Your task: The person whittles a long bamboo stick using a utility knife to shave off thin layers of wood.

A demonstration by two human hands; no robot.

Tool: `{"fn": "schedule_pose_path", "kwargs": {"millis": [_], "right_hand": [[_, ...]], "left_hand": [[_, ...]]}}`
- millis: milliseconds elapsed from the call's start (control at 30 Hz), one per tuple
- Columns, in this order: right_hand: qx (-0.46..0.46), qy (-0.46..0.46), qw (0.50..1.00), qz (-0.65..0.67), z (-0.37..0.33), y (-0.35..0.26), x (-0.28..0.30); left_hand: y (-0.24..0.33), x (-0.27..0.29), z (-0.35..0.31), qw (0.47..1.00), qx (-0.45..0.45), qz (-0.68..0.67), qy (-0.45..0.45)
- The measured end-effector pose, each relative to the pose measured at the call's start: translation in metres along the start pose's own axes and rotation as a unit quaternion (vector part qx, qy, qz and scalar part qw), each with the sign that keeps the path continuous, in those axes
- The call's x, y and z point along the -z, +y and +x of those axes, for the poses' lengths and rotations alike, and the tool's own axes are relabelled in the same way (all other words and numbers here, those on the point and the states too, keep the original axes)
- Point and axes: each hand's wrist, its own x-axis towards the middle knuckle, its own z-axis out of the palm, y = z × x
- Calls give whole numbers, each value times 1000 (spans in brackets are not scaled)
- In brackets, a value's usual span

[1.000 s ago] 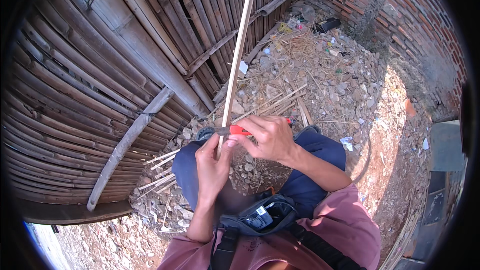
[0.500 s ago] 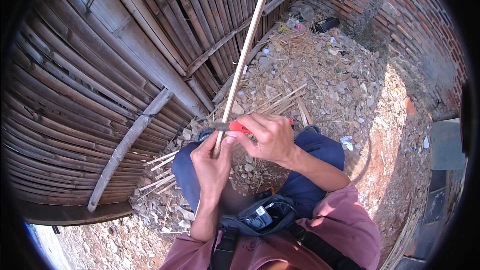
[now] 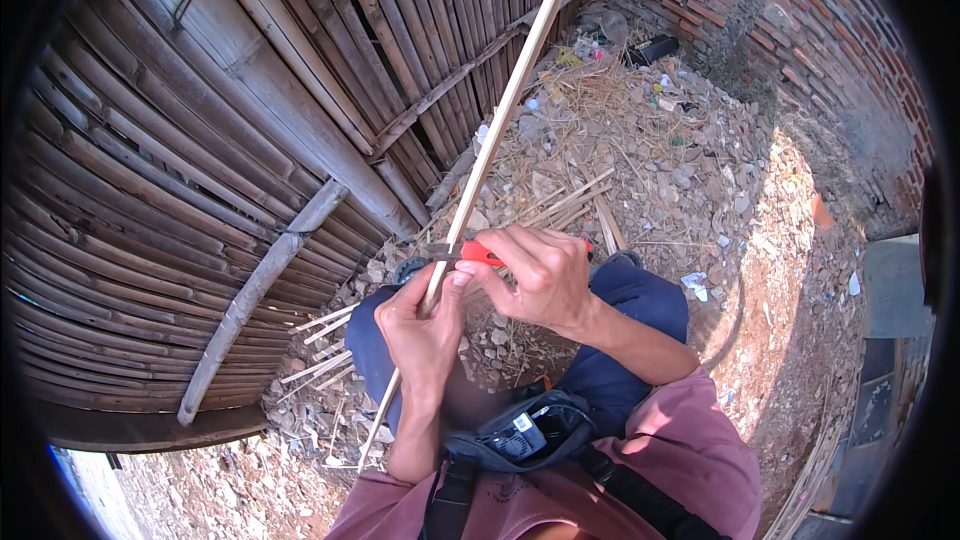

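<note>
My left hand (image 3: 420, 332) is closed round a long, pale bamboo strip (image 3: 500, 130), which slants from beside my left forearm up to the far fence. Closed on the red handle of a knife (image 3: 480, 253), my right hand (image 3: 540, 278) sits just right of the strip. The dark blade lies across the strip, right above my left hand. My right thumb is close to the left thumb at the strip; whether they touch I cannot tell.
A bamboo fence (image 3: 200, 190) rises on the left and a brick wall (image 3: 840, 60) at the far right. Cut strips (image 3: 325, 345) lie by my left knee, more bamboo pieces (image 3: 575, 205) ahead on the rubble (image 3: 680, 170). An unzipped waist bag (image 3: 525, 430) rests at my lap.
The bamboo strip has tilted, its far end swinging right. Its lower end now shows beside my left forearm. The knife stays at nearly the same place across it.
</note>
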Motion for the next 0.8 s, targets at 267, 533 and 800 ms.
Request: {"fn": "schedule_pose_path", "kwargs": {"millis": [267, 533, 800], "right_hand": [[19, 9, 1000, -12, 4, 1, 4], [-49, 79, 995, -19, 24, 23, 15], [-247, 135, 959, 19, 34, 93, 50]], "left_hand": [[8, 1, -4, 1000, -12, 24, 8], [1, 11, -13, 996, 0, 87, -10], [-2, 24, -24, 996, -27, 89, -16]]}}
